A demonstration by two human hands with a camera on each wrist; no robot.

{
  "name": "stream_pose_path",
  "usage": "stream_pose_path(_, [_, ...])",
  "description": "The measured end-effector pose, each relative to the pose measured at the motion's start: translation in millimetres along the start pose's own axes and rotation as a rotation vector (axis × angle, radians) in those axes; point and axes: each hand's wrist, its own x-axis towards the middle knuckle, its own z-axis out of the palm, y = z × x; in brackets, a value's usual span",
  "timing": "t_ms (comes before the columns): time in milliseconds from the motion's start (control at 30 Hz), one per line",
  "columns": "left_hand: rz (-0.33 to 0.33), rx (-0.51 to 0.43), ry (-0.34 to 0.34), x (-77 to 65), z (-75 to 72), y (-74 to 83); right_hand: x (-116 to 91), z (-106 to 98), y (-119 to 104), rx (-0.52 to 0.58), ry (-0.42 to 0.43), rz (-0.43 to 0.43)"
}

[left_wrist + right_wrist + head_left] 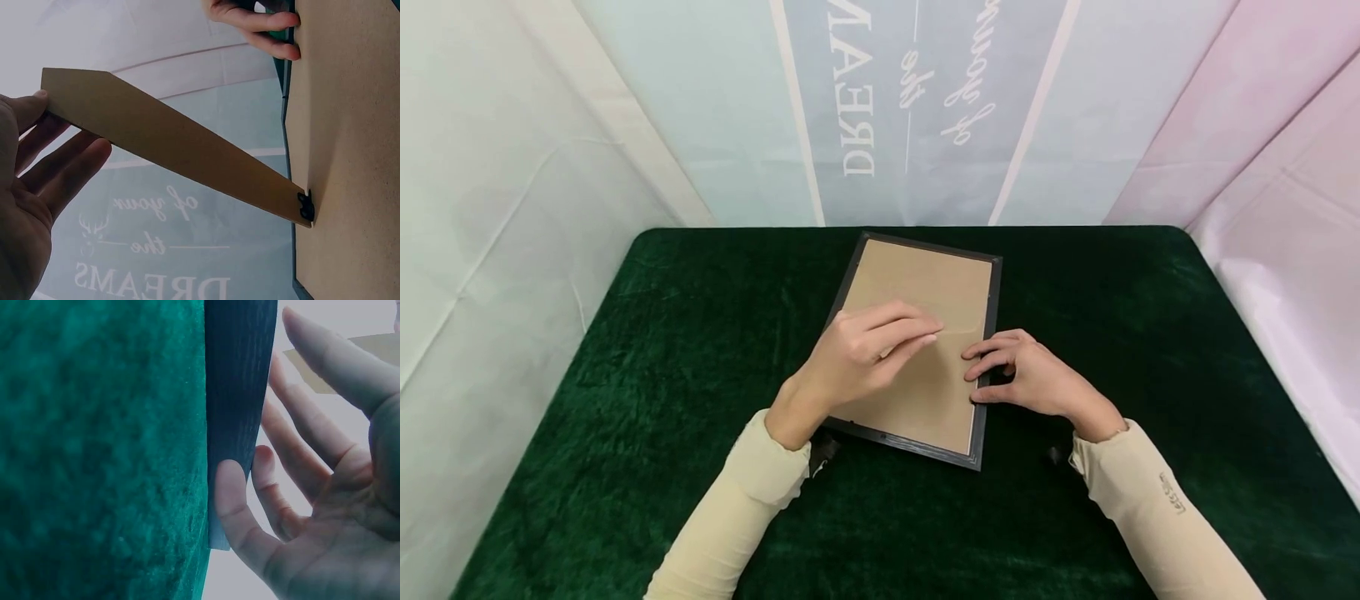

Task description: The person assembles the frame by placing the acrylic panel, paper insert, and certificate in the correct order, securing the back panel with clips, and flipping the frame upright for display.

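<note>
A picture frame (925,283) with a dark rim and a tan backboard (356,156) lies back side up on the cloth. Its tan easel leg (162,137) is swung up from the board, joined to it by a black hinge (305,206). My left hand (880,342), above the board, pinches the leg's wide free end between thumb and fingers. At the frame's right side, my right hand (1030,371) rests with spread, slightly bent fingers; in the right wrist view one finger (231,487) touches the rim's outer side (240,381).
A dark green velvet cloth (700,350) covers the table under the frame. Behind it hangs a pale backdrop (745,108) with printed lettering, and white curtains (497,208) hang at the sides. Cream sleeves (737,500) cover both forearms.
</note>
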Motion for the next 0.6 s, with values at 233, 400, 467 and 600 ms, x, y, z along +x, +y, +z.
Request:
stream_pose_path(233, [0.018,0.092,-0.201,-2.1,-0.3,14.8,-5,-7,4,-0.018,0.041,0.006])
stream_pose_path(400, [0.101,0.297,-0.468,-12.2,13.9,38.0,-8,-9,7,-0.020,0.102,-0.010])
stream_pose_path(467, [0.141,0.367,-0.590,-18.1,23.2,45.0,-8,-10,7,-0.016,0.120,-0.011])
stream_pose_path(600, [0.215,0.470,-0.775,-29.2,42.0,52.7,-7,-10,7,-0.016,0.131,-0.001])
